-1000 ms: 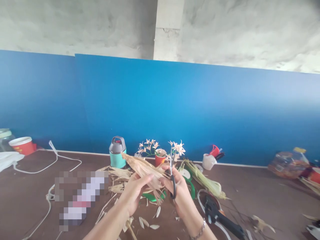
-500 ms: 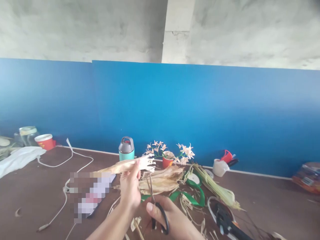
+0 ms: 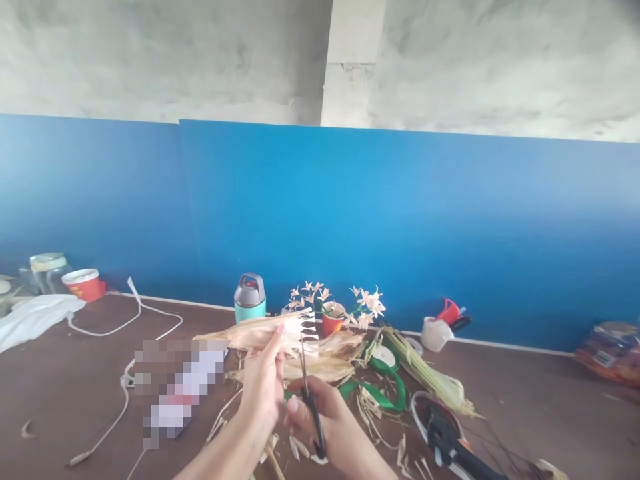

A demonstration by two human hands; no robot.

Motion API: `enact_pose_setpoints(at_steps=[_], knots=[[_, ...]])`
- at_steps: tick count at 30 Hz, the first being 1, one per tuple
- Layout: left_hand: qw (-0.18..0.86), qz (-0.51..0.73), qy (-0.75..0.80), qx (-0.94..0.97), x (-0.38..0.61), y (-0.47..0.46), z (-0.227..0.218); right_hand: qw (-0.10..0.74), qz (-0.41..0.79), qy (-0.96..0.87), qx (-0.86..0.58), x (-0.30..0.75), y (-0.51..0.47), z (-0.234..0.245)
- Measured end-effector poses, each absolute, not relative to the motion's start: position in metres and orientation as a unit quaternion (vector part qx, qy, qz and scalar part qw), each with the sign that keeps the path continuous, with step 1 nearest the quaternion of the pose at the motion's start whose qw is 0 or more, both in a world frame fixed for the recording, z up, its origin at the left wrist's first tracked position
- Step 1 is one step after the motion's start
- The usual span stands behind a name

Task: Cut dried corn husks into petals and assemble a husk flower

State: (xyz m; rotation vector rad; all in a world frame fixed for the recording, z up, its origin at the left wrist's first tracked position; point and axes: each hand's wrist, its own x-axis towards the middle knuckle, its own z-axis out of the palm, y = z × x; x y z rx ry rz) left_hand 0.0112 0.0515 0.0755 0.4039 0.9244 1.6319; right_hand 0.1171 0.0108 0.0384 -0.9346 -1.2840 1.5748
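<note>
My left hand (image 3: pixel 263 387) pinches a dried corn husk (image 3: pixel 250 331) and holds it level above the brown table (image 3: pixel 65 400). The husk's right end is slit into a fringe of thin strips. My right hand (image 3: pixel 333 427) grips black-handled scissors (image 3: pixel 309 393), blades pointing up and touching that fringed end. Under both hands a heap of more husks (image 3: pixel 320 357) lies on the table, with cut scraps around it.
A teal flask (image 3: pixel 249 298), a red cup of husk flowers (image 3: pixel 334 313), green ribbon (image 3: pixel 385 390), a green husk bundle (image 3: pixel 430 377), a black glue gun (image 3: pixel 453 443) and a white cup (image 3: pixel 434 331) stand behind. A white cable (image 3: pixel 125 380), red tub (image 3: pixel 83 283), blue wall.
The scissors dropped from upright near the flowers, then rose to the husk's fringed end. My left hand turned the husk level, pointing left. The view shifted slightly.
</note>
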Motion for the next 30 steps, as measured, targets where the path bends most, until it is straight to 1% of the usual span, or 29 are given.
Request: enact_pose_setpoints(at_steps=[3,8,13,17,21,25,30], knots=[[0.585,0.675,0.422,0.155,0.016,0.044,0.078,0.443,0.62,-0.531,-0.371,0.116,0.009,0.045],[0.595,0.649,0.448,0.153,0.025,0.037,0.081,0.448,0.598,-0.524,-0.409,0.112,0.008,0.051],[0.612,0.617,0.461,0.182,0.027,0.033,0.081,0.493,0.583,-0.527,-0.373,0.112,0.011,0.049],[0.597,0.626,0.458,0.206,0.027,0.032,0.079,0.493,0.581,-0.542,-0.356,0.114,0.013,0.043],[0.583,0.636,0.444,0.243,0.026,0.033,0.07,0.479,0.58,-0.532,-0.388,0.114,0.015,0.041],[0.59,0.642,0.424,0.247,0.026,0.036,0.061,0.479,0.561,-0.527,-0.422,0.113,0.016,0.043],[0.58,0.639,0.442,0.246,0.025,0.037,0.061,0.49,0.555,-0.511,-0.436,0.112,0.013,0.042]])
